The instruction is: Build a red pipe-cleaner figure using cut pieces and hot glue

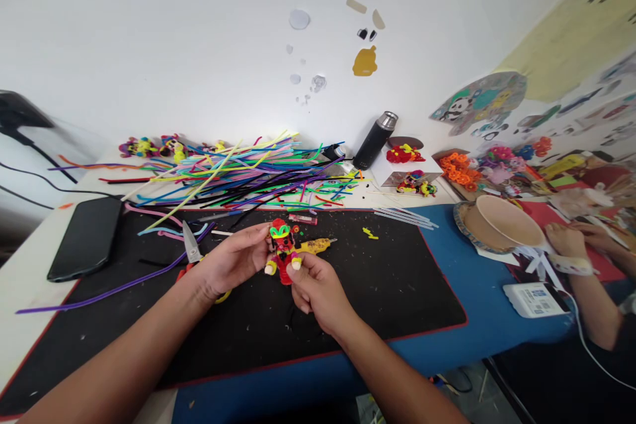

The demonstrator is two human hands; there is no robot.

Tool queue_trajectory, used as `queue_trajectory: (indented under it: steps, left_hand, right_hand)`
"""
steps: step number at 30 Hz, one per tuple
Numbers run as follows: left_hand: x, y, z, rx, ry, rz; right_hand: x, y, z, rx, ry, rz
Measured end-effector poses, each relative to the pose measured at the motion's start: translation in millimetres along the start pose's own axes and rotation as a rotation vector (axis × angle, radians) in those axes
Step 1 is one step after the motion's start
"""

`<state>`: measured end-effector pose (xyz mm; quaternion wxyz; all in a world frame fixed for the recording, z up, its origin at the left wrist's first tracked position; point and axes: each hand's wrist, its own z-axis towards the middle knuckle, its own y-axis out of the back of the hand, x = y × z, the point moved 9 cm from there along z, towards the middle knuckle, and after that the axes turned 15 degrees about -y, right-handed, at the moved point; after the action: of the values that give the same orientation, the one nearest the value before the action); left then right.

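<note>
Holding a pipe-cleaner figure (282, 248) in both hands, just above the black mat (397, 291), close to the mat's far edge and about mid-width of the bench (477, 285). Figure: red body, green and yellow head, pale tips on the limbs, upright.

My left hand (231, 265) grips it from the left, fingertips on the head and upper body. My right hand (315, 288) pinches the lower body from the right and below, thumb against a pale tip. Both hands are closed on the figure.

A yellow stick-like piece (318, 246) juts right from behind the figure; can't tell if it is attached or lying on the mat.

Scissors (191, 244) lie on the mat just left of my left hand, blades toward the far edge. A long purple pipe cleaner (99, 293) runs from near my left wrist out past the mat's left edge. A dark phone (87, 236) lies at the bench's left edge, beside the mat's far-left corner.

A loose pile of coloured pipe cleaners (238, 175) spreads along the far edge. A black flask (375, 139) stands right of the pile.

At the right edge, another person's hands (566, 238) rest beside a paper plate (507, 218). A white box (534, 298) sits near the bench's near-right corner.
</note>
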<state>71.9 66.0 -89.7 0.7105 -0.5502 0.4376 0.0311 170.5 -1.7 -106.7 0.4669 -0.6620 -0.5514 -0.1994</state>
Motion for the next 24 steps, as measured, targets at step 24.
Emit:
queue_trajectory:
  steps: [24]
  left_hand:
    - [9.1, 16.5, -1.1, -0.162, 0.039, -0.083]
  right_hand:
    - [1.8, 2.0, -0.4, -0.02, 0.016, 0.059]
